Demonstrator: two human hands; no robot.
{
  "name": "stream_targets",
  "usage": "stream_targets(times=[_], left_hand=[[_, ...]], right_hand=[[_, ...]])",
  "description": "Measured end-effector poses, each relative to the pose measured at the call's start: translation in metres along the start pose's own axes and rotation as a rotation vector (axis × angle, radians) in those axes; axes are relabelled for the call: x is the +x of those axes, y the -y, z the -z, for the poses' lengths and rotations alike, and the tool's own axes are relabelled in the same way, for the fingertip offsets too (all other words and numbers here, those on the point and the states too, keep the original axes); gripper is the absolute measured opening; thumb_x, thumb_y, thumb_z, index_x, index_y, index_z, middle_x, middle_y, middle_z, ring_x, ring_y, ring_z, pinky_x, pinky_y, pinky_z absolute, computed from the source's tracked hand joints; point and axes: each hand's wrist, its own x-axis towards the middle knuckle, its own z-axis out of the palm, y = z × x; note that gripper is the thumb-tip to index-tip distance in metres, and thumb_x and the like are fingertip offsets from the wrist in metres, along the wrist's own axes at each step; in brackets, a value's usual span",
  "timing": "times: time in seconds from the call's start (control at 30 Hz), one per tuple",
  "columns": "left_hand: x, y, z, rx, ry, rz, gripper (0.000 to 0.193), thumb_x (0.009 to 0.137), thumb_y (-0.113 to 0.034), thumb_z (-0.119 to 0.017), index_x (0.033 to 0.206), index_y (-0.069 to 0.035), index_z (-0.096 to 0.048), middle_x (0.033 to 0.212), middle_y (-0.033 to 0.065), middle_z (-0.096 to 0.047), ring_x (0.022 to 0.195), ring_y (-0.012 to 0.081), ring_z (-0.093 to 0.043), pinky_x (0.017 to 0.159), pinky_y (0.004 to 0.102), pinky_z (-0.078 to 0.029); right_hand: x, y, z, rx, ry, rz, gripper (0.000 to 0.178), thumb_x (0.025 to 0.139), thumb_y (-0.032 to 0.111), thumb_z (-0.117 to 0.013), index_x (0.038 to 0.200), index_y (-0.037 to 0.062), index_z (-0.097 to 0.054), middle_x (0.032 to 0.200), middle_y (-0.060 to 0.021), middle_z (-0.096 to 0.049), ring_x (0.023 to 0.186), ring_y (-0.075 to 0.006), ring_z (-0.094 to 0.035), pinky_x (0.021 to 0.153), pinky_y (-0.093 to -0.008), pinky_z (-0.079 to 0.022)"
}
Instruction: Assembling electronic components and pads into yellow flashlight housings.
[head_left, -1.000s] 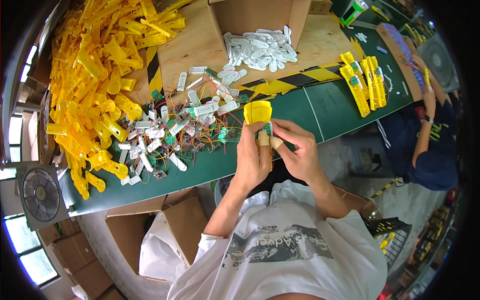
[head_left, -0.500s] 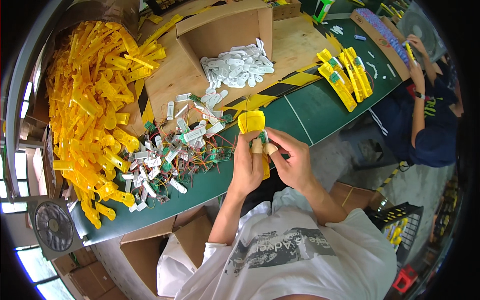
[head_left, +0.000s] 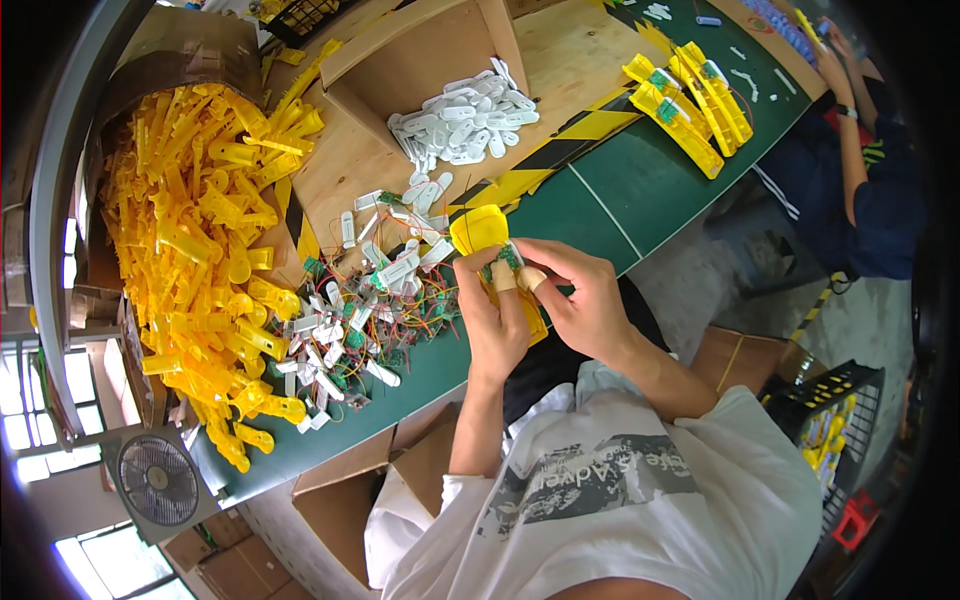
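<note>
Both my hands meet over a long yellow plastic shell (head_left: 478, 229), whose wide rounded end sticks out beyond my fingers. My left hand (head_left: 494, 322) is closed around the shell. A small green circuit board (head_left: 508, 256) with a white edge sits between my fingertips, at the shell's hollow. My right hand (head_left: 584, 305) pinches at the board from the right, thumb and forefinger close together. Both thumbs wear tan finger covers. To the left lies a heap of green boards, white pieces and red wires (head_left: 365, 315). My fingers hide part of the shell and board.
Yellow shells (head_left: 200, 260) spill from a container at left. A cardboard box (head_left: 400, 60) holds white oval parts (head_left: 465, 120). Several shells with boards (head_left: 690, 105) lie at right on the green table (head_left: 590, 210). A co-worker (head_left: 850, 170) handles a yellow piece. A fan (head_left: 157, 480) stands lower left.
The whole view has tilted and shifted, so the table's contents sit differently in it. Both hands still grip the shell and board, with only slight finger movement.
</note>
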Motion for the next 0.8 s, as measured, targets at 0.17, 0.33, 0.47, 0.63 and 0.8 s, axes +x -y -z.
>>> stream_targets(times=[0.17, 0.33, 0.47, 0.63, 0.8], left_hand=[[-0.003, 0.000, 0.000, -0.104, 0.026, 0.105, 0.016, 0.101, -0.004, -0.043, 0.116, 0.002, -0.047, 0.097, 0.0142, -0.056, 0.083, 0.0191, -0.056, 0.076, 0.0332, -0.047], [-0.008, 0.009, 0.002, -0.075, 0.024, 0.015, 0.019, 0.102, -0.006, -0.043, 0.119, 0.002, -0.047, 0.106, 0.0148, -0.054, 0.092, 0.0206, -0.054, 0.086, 0.0341, -0.044], [-0.009, 0.008, 0.002, -0.129, 0.012, 0.053, 0.021, 0.102, -0.008, -0.044, 0.120, 0.002, -0.047, 0.109, 0.0145, -0.052, 0.096, 0.0216, -0.052, 0.089, 0.0343, -0.042], [-0.008, 0.011, -0.001, -0.039, -0.015, 0.011, 0.020, 0.101, -0.007, -0.048, 0.118, 0.003, -0.047, 0.109, 0.0155, -0.052, 0.094, 0.0218, -0.052, 0.086, 0.0339, -0.043], [-0.005, -0.001, -0.006, 0.025, -0.040, -0.069, 0.017, 0.099, -0.003, -0.051, 0.114, 0.003, -0.047, 0.106, 0.0177, -0.053, 0.092, 0.0221, -0.053, 0.081, 0.0330, -0.045]], right_hand=[[0.006, -0.005, 0.012, 0.191, 0.105, -0.121, 0.036, 0.088, -0.003, -0.065, 0.124, -0.0029, -0.061, 0.119, -0.0163, -0.066, 0.099, -0.0224, -0.070, 0.079, -0.0308, -0.059], [0.009, 0.003, 0.016, 0.236, 0.111, -0.146, 0.036, 0.087, -0.004, -0.065, 0.122, -0.0043, -0.062, 0.123, -0.0154, -0.063, 0.098, -0.0214, -0.070, 0.082, -0.0305, -0.059], [0.007, 0.009, 0.014, 0.154, 0.088, -0.047, 0.035, 0.086, -0.003, -0.065, 0.121, -0.0065, -0.061, 0.121, -0.0166, -0.064, 0.096, -0.0234, -0.070, 0.082, -0.0312, -0.059], [0.001, 0.004, 0.008, -0.071, 0.012, 0.124, 0.038, 0.082, -0.005, -0.062, 0.119, -0.0064, -0.062, 0.118, -0.0179, -0.064, 0.093, -0.0306, -0.069, 0.080, -0.0336, -0.057], [0.000, 0.006, 0.007, -0.173, -0.035, 0.164, 0.040, 0.078, -0.008, -0.059, 0.118, -0.0062, -0.063, 0.117, -0.0176, -0.064, 0.091, -0.0348, -0.068, 0.077, -0.0362, -0.057]])
